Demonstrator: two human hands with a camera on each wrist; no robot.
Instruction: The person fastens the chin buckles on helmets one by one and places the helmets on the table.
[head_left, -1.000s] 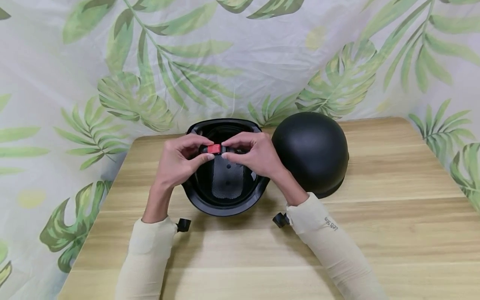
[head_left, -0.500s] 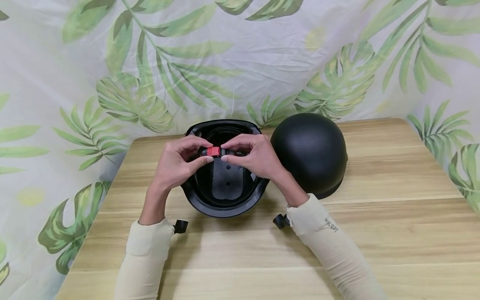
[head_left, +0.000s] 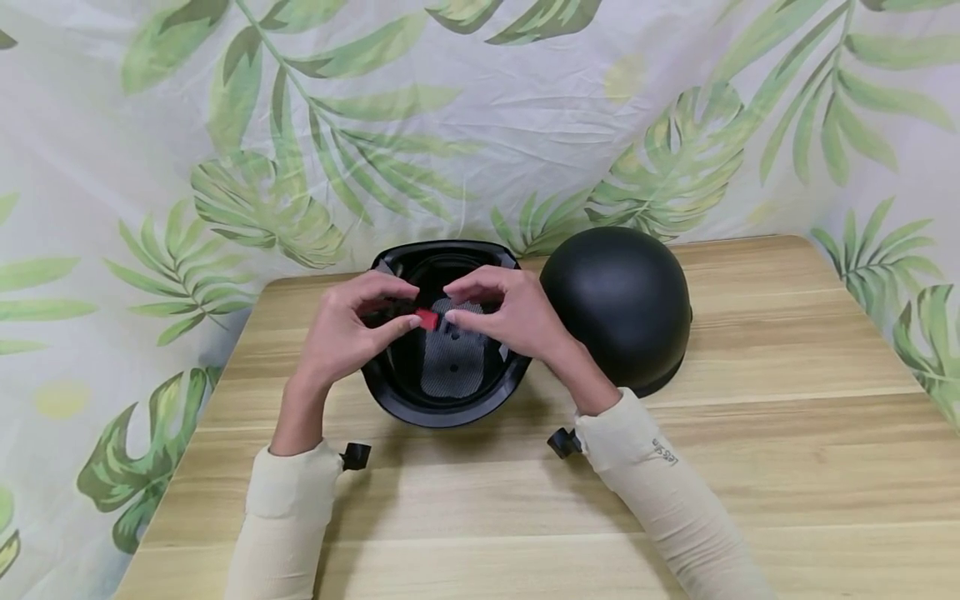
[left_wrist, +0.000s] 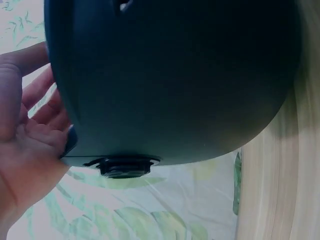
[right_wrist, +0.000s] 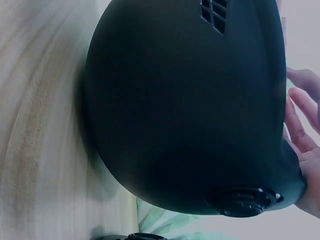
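Note:
A black helmet (head_left: 448, 412) lies upside down on the table, its hollow inside facing up. Over its opening is a strap buckle with a red part (head_left: 428, 318), tilted and close to both thumbs. My left hand (head_left: 348, 329) is on the left of it, thumb tip beside the red part and index finger lifted away. On the right, my right hand (head_left: 517, 312) has its thumb and index finger spread apart near the buckle's dark end, which is hard to make out. Both wrist views show the helmet's outer shell (left_wrist: 175, 90) with my fingers behind its rim.
A second black helmet (head_left: 615, 308) stands dome up just right of the first, close to my right forearm. The wooden table (head_left: 787, 350) meets a leaf-patterned cloth (head_left: 390, 108) at the back.
Both hands were pinching the buckle level between their fingertips. Now thumbs and index fingers have parted, and the buckle has dropped slightly and tilted. The helmets stay in place.

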